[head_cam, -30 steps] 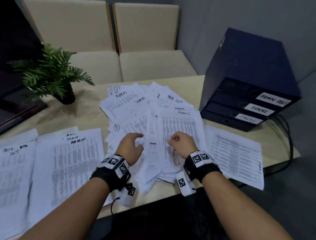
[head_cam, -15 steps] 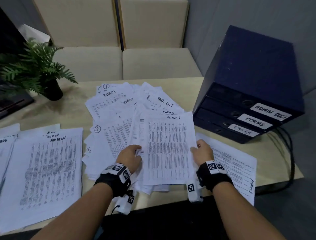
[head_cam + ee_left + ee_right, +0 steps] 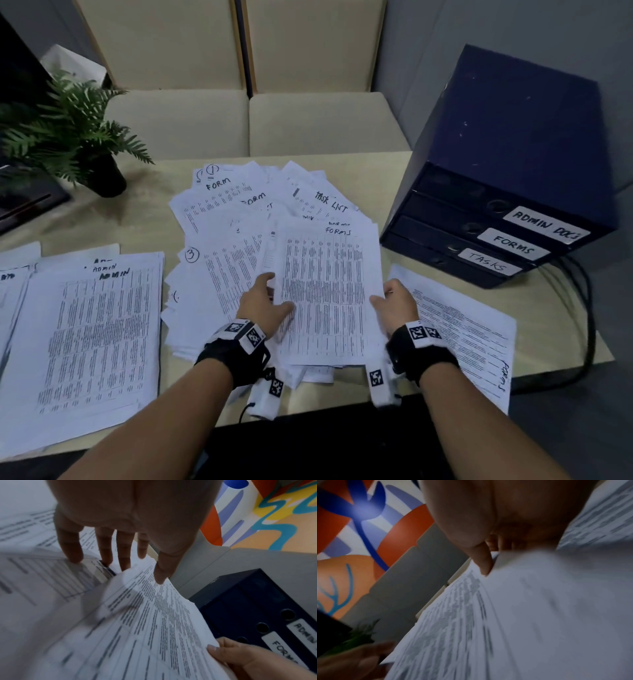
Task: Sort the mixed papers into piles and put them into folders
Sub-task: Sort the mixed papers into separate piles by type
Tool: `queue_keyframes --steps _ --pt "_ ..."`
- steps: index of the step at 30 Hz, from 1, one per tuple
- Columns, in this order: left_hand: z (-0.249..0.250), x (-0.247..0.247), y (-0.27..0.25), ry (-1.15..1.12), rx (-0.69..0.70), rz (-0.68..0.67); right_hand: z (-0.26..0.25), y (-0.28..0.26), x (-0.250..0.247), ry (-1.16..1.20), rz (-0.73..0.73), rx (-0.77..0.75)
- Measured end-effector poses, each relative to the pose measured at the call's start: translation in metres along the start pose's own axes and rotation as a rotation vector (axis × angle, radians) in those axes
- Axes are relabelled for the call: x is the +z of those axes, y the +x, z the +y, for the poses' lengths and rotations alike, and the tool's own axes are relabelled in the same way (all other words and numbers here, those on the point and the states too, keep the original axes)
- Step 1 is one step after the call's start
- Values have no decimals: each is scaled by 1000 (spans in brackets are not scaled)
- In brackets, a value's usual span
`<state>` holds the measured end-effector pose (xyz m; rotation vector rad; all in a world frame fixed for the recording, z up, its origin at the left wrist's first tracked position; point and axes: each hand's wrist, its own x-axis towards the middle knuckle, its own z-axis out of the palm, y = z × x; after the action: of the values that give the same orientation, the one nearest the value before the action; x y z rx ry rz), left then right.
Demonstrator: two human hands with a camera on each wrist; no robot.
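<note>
Pale bench (image 3: 102,226), viewed from above. At far right corner, dark blue folder box (image 3: 513,144) labelled ADMIN DOCS, FORMS, TASKS. Across the middle, loose fan of mixed papers (image 3: 222,212). Along left edge, ADMIN pile (image 3: 96,335). By near right corner, FORMS pile (image 3: 472,335). At far left, potted fern (image 3: 68,137). Just above the fan, top sheet (image 3: 325,291) headed FORMS, pinched at both side edges. Left hand (image 3: 263,305): thumb on top, fingers beneath. Right hand (image 3: 397,305): thumb on top, fingers curled under.
</note>
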<state>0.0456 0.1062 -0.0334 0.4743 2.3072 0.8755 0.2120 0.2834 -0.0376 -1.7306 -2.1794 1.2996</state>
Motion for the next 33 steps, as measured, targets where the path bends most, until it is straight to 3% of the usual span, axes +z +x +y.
queue_keyframes --steps 3,6,9,14,21,24,27,29,33 --pt "2 -1 -2 -78 -12 28 -7 -12 4 103 49 -119" --pt "-3 -12 -6 -55 -29 -21 -8 -26 11 186 -3 -205" --pt "-25 -32 -8 -93 -59 47 -6 -28 19 186 -41 -149" --pt "-61 -64 -11 -242 -192 213 -6 -20 31 -31 -9 -18" --pt "-88 -73 -7 -345 -217 194 -15 -23 42 -17 -69 46" --pt "-85 -74 -10 -366 -216 187 -24 -25 30 -3 29 -14" --pt "-87 -76 -10 -360 -228 185 -33 -24 5 32 235 -135" --pt "-88 -76 -10 -335 -238 177 -35 -19 -9 101 283 -124" --pt "-79 -79 -14 -256 -212 200 -25 -12 -5 -42 24 13"
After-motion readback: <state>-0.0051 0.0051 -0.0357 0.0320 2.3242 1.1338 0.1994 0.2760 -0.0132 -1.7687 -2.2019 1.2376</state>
